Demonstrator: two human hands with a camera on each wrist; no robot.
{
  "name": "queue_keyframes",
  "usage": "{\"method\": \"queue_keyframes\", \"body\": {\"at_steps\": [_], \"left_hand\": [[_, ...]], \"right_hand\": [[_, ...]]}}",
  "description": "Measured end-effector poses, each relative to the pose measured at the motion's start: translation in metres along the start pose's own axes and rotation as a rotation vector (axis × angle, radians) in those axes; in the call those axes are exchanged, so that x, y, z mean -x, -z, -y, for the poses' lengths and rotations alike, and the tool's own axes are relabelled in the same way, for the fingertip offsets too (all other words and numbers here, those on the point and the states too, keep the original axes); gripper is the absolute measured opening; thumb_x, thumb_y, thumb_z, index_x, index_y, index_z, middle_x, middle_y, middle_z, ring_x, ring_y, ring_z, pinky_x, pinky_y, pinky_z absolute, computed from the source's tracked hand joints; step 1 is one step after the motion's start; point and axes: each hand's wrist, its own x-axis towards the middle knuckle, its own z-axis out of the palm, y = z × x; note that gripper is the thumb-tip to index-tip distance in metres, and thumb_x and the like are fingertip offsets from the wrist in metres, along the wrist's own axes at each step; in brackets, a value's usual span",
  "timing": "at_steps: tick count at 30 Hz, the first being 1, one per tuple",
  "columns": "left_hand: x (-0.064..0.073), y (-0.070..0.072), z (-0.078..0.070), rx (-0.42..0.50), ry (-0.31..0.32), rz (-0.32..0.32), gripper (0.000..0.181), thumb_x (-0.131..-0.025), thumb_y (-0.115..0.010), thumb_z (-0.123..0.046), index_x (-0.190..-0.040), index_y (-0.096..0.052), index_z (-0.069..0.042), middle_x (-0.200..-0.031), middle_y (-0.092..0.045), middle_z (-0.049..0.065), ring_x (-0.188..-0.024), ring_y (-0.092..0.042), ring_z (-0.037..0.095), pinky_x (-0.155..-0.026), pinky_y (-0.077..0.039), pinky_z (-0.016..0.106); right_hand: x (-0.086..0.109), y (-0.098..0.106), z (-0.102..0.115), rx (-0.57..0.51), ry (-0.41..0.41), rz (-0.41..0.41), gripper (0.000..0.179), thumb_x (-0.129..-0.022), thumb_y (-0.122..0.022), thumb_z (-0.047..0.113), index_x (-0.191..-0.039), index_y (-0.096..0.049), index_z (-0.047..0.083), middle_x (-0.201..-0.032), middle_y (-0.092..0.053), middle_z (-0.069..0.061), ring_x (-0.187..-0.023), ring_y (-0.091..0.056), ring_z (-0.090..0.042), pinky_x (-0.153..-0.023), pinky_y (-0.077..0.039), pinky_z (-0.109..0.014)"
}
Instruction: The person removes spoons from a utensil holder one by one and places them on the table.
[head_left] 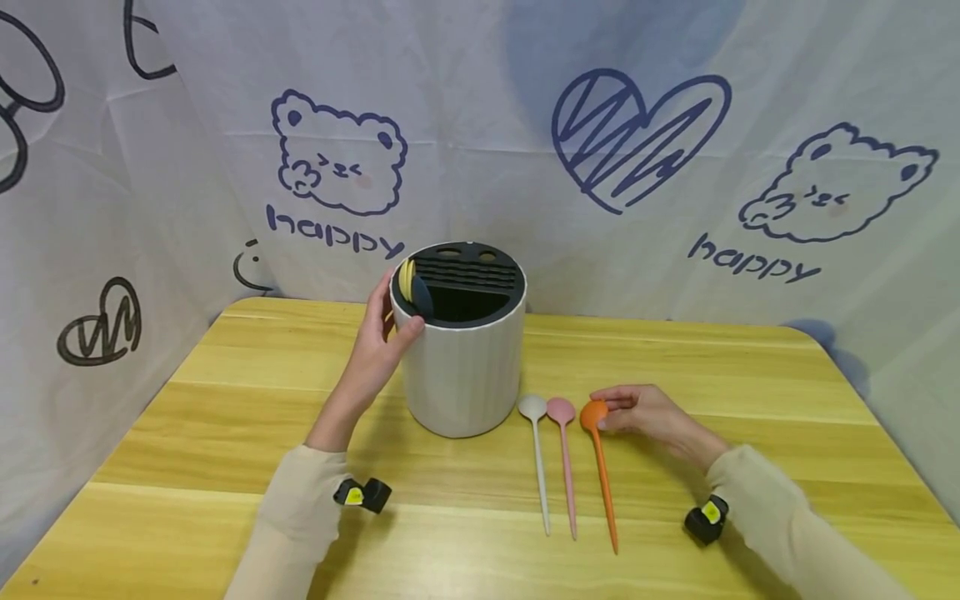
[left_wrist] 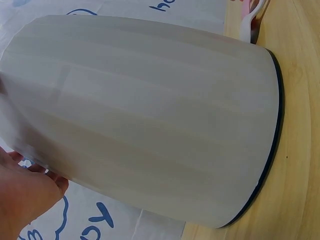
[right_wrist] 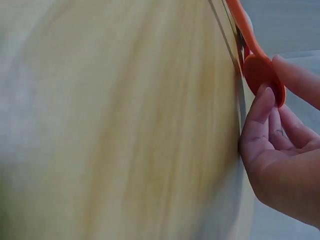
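Observation:
A pale, ribbed utensil holder [head_left: 463, 379] with a black slotted top stands upright on the table. My left hand [head_left: 378, 346] grips its left side near the rim, thumb at the front. Yellow spoon heads [head_left: 407, 280] and a dark blue one [head_left: 422, 296] show in the left part of the top's large opening. My right hand [head_left: 648, 417] pinches the orange spoon [head_left: 602, 467] by its bowl, thumb and fingers at the edge, as the right wrist view also shows. To its left lie a pink spoon [head_left: 566, 467] and a white spoon [head_left: 537, 458], handles toward me.
Light wood grain covers the table [head_left: 442, 533]. Behind it hangs a white cloth [head_left: 480, 167] printed with bears, hearts and "happy". A small black device with a yellow mark sits at each wrist.

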Motion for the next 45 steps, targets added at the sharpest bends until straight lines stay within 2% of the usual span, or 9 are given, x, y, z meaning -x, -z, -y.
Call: {"method": "queue_keyframes", "body": {"at_steps": [5,9,18,26,33,40,45], "left_hand": [[0.0010,0.0002,0.0003,-0.006,-0.008,-0.001,0.083,-0.093,-0.059,-0.042,-0.155,-0.014,-0.010,-0.159,-0.015,0.008,-0.144,-0.015,0.023,-0.116,-0.014,0.042],[0.0010,-0.0004,0.0002,-0.006,-0.019,-0.003,0.086,-0.092,-0.060,-0.047,-0.155,-0.014,-0.010,-0.159,-0.015,0.008,-0.144,-0.016,0.024,-0.116,-0.015,0.043],[0.0015,-0.0012,0.0027,-0.006,-0.018,-0.005,0.088,-0.091,-0.060,-0.049,-0.155,-0.014,-0.010,-0.159,-0.015,0.008,-0.144,-0.016,0.024,-0.116,-0.015,0.044],[0.0012,-0.0011,0.0037,-0.014,-0.022,-0.007,0.087,-0.091,-0.060,-0.049,-0.155,-0.014,-0.011,-0.159,-0.015,0.007,-0.144,-0.016,0.024,-0.116,-0.015,0.044],[0.0016,-0.0012,0.0033,-0.018,-0.013,-0.006,0.081,-0.093,-0.058,-0.042,-0.155,-0.014,-0.013,-0.159,-0.015,0.006,-0.144,-0.016,0.023,-0.116,-0.015,0.043],[0.0012,-0.0010,0.0034,-0.021,-0.014,-0.004,0.082,-0.093,-0.058,-0.044,-0.155,-0.014,-0.013,-0.159,-0.014,0.006,-0.145,-0.015,0.022,-0.116,-0.015,0.044],[0.0013,-0.0010,0.0039,-0.017,-0.013,-0.005,0.086,-0.092,-0.059,-0.048,-0.155,-0.013,-0.013,-0.159,-0.014,0.006,-0.145,-0.015,0.023,-0.116,-0.015,0.044]], "right_hand": [[0.0005,-0.0011,-0.0047,-0.024,0.005,-0.007,0.051,-0.085,-0.070,0.000,-0.129,-0.050,-0.015,-0.108,-0.065,-0.013,-0.092,-0.062,-0.015,-0.078,-0.054,-0.028],[-0.0005,-0.0015,-0.0061,0.002,0.008,-0.021,0.051,-0.084,-0.070,0.002,-0.129,-0.051,-0.013,-0.109,-0.063,-0.014,-0.093,-0.061,-0.016,-0.078,-0.054,-0.028],[-0.0020,-0.0037,-0.0037,0.139,0.056,-0.030,0.049,-0.084,-0.071,0.003,-0.127,-0.053,-0.013,-0.112,-0.063,-0.019,-0.093,-0.061,-0.018,-0.076,-0.054,-0.028],[-0.0006,-0.0077,-0.0004,0.261,0.104,-0.076,0.046,-0.081,-0.076,0.004,-0.122,-0.060,-0.011,-0.105,-0.066,-0.017,-0.089,-0.061,-0.019,-0.072,-0.053,-0.025],[-0.0021,-0.0081,-0.0010,0.282,0.106,-0.090,0.047,-0.080,-0.077,0.005,-0.122,-0.061,-0.010,-0.105,-0.066,-0.016,-0.089,-0.059,-0.020,-0.070,-0.052,-0.026],[-0.0042,-0.0087,-0.0028,0.293,0.091,-0.122,0.048,-0.079,-0.078,0.006,-0.122,-0.061,-0.008,-0.107,-0.065,-0.016,-0.092,-0.058,-0.022,-0.070,-0.051,-0.026],[-0.0036,-0.0086,-0.0032,0.282,0.110,-0.126,0.049,-0.079,-0.077,0.004,-0.123,-0.060,-0.009,-0.111,-0.063,-0.018,-0.096,-0.058,-0.026,-0.070,-0.051,-0.026]]}}
